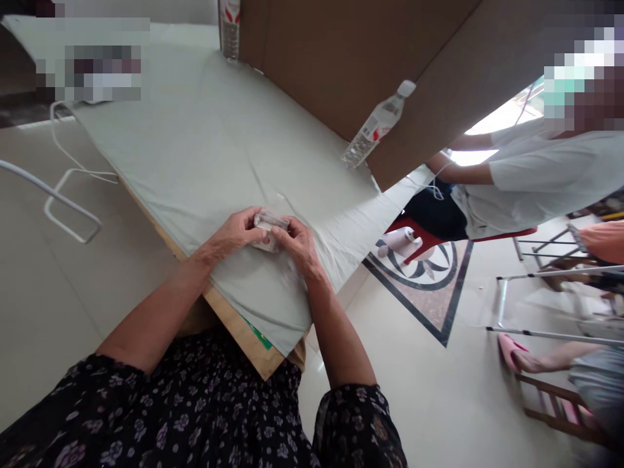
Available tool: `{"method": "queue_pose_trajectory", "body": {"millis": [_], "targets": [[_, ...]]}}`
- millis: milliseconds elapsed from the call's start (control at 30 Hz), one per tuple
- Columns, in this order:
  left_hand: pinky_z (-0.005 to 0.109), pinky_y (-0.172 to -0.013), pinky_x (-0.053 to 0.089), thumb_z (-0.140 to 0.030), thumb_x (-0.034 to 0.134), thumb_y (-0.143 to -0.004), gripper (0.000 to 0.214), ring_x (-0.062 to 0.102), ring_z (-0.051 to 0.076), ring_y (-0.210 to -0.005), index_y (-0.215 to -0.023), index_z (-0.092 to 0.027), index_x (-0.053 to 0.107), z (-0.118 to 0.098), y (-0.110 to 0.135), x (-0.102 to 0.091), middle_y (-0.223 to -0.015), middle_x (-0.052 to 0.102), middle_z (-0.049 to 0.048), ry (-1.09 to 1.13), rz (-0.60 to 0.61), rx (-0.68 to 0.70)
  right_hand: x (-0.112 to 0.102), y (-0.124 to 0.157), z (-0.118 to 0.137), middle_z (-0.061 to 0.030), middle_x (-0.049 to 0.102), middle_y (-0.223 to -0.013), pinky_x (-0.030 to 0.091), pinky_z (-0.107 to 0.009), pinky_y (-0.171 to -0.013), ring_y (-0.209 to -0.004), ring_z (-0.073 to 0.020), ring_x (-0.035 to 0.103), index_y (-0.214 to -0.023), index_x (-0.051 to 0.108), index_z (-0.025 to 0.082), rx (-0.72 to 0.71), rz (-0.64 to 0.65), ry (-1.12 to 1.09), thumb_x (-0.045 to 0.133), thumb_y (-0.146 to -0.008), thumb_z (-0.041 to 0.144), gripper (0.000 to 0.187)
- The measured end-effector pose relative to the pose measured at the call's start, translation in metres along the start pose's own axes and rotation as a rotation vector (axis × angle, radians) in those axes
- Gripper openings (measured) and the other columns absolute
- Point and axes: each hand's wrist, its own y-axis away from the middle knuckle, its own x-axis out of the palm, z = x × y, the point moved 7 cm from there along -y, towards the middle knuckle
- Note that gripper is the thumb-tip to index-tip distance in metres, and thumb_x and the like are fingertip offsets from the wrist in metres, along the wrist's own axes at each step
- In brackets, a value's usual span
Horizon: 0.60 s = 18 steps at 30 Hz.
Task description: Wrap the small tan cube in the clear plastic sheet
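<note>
Both my hands meet on a small folded grey cloth bundle (pixel 270 229) at the near part of the table. My left hand (pixel 234 233) curls its fingers round the bundle's left side. My right hand (pixel 298 244) pinches its right side with bent fingers. The bundle rests on the pale green cloth (pixel 209 149) that covers the wooden table (pixel 234 328). What exactly the bundle is made of is hard to tell.
A brown cardboard partition (pixel 351 58) stands across the table's far side. A water bottle (pixel 377 125) lies against it, another bottle (pixel 229 29) stands at the back. A person in a white shirt (pixel 531 175) sits beyond. White cable (pixel 73 162) hangs at left. Chairs stand at right.
</note>
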Motion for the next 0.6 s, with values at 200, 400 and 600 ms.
{"method": "queue_pose_trajectory", "body": {"millis": [200, 400, 600], "targets": [[0.027, -0.074, 0.053, -0.031, 0.078, -0.061, 0.061, 0.067, 0.015, -0.074, -0.120, -0.015, 0.070, 0.0068, -0.0001, -0.0035, -0.085, 0.072, -0.0005, 0.042, -0.059, -0.046, 0.0009, 0.0004, -0.0079, 0.0013, 0.066, -0.076, 0.044, -0.029, -0.068, -0.069, -0.0152, 0.057, -0.090, 0.073, 0.023, 0.001, -0.031, 0.049, 0.074, -0.079, 0.066, 0.045], [0.030, -0.074, 0.053, -0.039, 0.073, -0.069, 0.066, 0.068, 0.019, -0.077, -0.130, -0.013, 0.068, 0.0094, -0.0023, -0.0072, -0.080, 0.074, 0.0019, -0.143, -0.079, 0.014, 0.0008, 0.0007, -0.0026, -0.0019, 0.070, -0.086, 0.046, -0.029, -0.071, -0.077, -0.0160, 0.060, -0.086, 0.074, 0.022, -0.035, -0.064, 0.120, 0.070, -0.083, 0.064, 0.042], [0.033, -0.076, 0.053, -0.048, 0.064, -0.076, 0.077, 0.064, 0.021, -0.084, -0.141, -0.007, 0.063, 0.0045, -0.0030, -0.0098, -0.095, 0.073, 0.0075, -0.391, -0.118, 0.089, 0.0040, -0.0065, 0.0016, 0.0010, 0.065, -0.080, 0.046, -0.027, -0.072, -0.074, -0.0131, 0.057, -0.085, 0.072, 0.021, -0.047, -0.048, 0.057, 0.068, -0.087, 0.059, 0.038]]}}
